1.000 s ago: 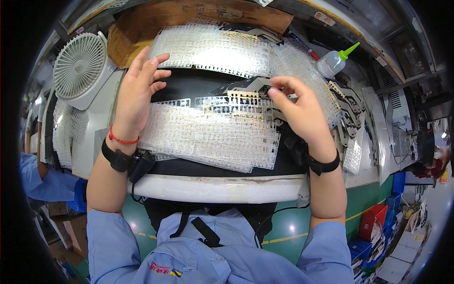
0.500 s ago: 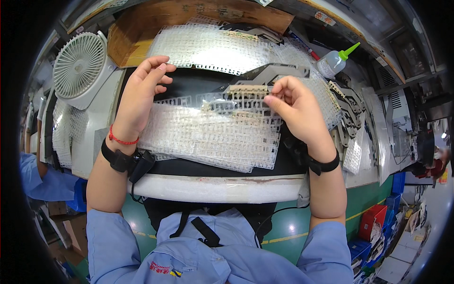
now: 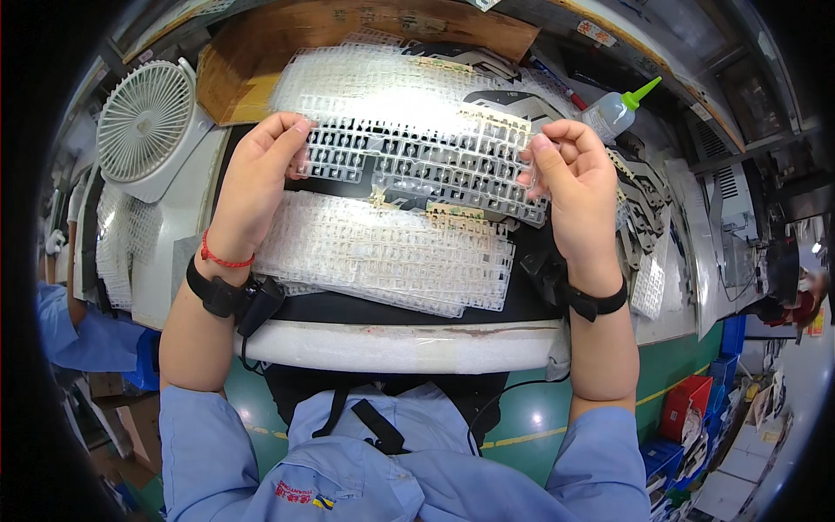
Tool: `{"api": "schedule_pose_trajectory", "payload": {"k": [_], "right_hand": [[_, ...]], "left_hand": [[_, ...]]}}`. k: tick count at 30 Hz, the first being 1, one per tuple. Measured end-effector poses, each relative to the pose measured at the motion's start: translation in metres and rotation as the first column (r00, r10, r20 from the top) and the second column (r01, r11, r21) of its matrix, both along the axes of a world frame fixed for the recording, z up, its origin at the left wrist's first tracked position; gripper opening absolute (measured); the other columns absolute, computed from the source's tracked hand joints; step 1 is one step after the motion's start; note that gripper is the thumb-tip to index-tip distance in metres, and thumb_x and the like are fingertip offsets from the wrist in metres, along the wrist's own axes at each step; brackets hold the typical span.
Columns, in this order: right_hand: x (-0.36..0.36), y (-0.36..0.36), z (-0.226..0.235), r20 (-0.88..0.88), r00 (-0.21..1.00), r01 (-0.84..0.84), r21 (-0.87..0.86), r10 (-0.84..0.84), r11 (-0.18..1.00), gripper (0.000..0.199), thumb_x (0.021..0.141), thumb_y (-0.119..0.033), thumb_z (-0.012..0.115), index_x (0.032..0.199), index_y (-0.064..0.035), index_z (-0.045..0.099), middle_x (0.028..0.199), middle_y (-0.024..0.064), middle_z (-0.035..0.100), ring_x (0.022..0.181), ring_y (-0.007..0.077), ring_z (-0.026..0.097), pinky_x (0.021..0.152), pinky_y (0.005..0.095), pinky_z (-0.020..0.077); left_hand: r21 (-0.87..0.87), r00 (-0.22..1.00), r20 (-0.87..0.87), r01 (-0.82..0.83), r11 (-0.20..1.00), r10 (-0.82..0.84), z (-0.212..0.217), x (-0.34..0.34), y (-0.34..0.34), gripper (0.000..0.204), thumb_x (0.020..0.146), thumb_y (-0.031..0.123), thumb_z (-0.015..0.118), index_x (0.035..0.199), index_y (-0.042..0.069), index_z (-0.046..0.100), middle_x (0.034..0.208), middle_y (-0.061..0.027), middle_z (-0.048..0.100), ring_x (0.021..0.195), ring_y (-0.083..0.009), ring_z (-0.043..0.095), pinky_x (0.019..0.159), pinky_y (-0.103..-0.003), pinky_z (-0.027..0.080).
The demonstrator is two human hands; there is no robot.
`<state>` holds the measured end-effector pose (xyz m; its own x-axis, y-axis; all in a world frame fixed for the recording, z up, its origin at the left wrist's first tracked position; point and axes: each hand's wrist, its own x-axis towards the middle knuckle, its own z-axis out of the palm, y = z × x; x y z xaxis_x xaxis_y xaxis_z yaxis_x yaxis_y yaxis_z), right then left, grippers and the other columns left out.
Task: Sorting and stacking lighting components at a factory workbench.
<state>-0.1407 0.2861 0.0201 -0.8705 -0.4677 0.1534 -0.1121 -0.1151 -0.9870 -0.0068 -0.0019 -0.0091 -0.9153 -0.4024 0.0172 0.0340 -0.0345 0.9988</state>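
1. The left hand is pinching the 9 o'clock end of a thin clear keyboard lattice sheet, and the right hand is pinching its 3 o'clock end, holding it just above the stack of lattice sheets
2. The flimsy sheet is sagging between the pinches; a hard pull is likely risking a bend or torn ribs
3. Room is tightening at 2 o'clock, where the glue bottle is standing near the right hand; the fan is sitting at 10 o'clock

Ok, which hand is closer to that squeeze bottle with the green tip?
Right. The right hand sits just below-left of the squeeze bottle; the left hand is far across, gripping the grid sheet's opposite end.
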Motion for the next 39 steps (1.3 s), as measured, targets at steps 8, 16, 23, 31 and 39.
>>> {"api": "schedule_pose_trajectory", "payload": {"k": [8,16,23,31,39], "right_hand": [[0.0036,-0.0012,0.0006,-0.079,0.996,0.035,-0.028,-0.037,0.999,0.018,0.094,-0.010,0.060,0.108,0.0000,0.051,0.087,0.0073,0.063,0.064,0.0081,0.060,0.054,0.0189,0.0480],[0.0067,-0.0016,-0.0001,-0.149,0.988,0.035,-0.058,-0.043,0.998,0.018,0.094,-0.009,0.061,0.106,0.0007,0.052,0.085,0.0064,0.063,0.064,0.0071,0.060,0.055,0.0183,0.0476],[0.0076,-0.0019,-0.0005,-0.168,0.984,0.045,-0.062,-0.055,0.997,0.018,0.094,-0.009,0.061,0.106,0.0010,0.053,0.085,0.0063,0.063,0.064,0.0069,0.060,0.054,0.0186,0.0473],[0.0007,-0.0004,-0.0022,-0.141,0.981,0.128,-0.025,-0.130,0.991,0.017,0.094,-0.009,0.059,0.105,0.0023,0.053,0.086,0.0081,0.063,0.063,0.0080,0.060,0.051,0.0188,0.0467],[0.0009,-0.0010,-0.0007,-0.121,0.986,0.109,-0.046,-0.113,0.993,0.018,0.095,-0.009,0.059,0.108,0.0021,0.051,0.088,0.0091,0.063,0.063,0.0085,0.059,0.051,0.0191,0.0470]], "left_hand": [[-0.010,1.000,-0.016,-0.008,1.000,0.008,0.0021,-0.0005,0.0022,0.014,0.098,0.020,0.053,0.099,0.008,0.060,0.075,0.0094,0.050,0.065,0.0005,0.042,0.061,-0.016,0.033],[-0.006,0.999,-0.028,-0.016,1.000,0.016,0.0001,-0.0012,0.0020,0.015,0.099,0.020,0.053,0.099,0.007,0.061,0.072,0.0094,0.049,0.064,0.0000,0.040,0.059,-0.017,0.032],[0.007,0.999,-0.027,-0.036,0.999,0.036,-0.0008,-0.0018,0.0019,0.016,0.099,0.020,0.052,0.099,0.006,0.061,0.071,0.0089,0.048,0.063,-0.0006,0.040,0.058,-0.017,0.032],[0.053,0.998,-0.065,-0.012,0.999,0.016,0.0060,-0.0001,0.0088,0.022,0.101,0.024,0.049,0.101,0.004,0.059,0.067,0.0073,0.046,0.061,-0.0021,0.042,0.059,-0.018,0.035],[0.051,0.996,-0.084,0.016,0.999,-0.012,0.0044,0.0008,0.0047,0.024,0.102,0.025,0.049,0.107,0.003,0.058,0.069,0.0067,0.048,0.061,-0.0014,0.042,0.057,-0.017,0.036]]}}
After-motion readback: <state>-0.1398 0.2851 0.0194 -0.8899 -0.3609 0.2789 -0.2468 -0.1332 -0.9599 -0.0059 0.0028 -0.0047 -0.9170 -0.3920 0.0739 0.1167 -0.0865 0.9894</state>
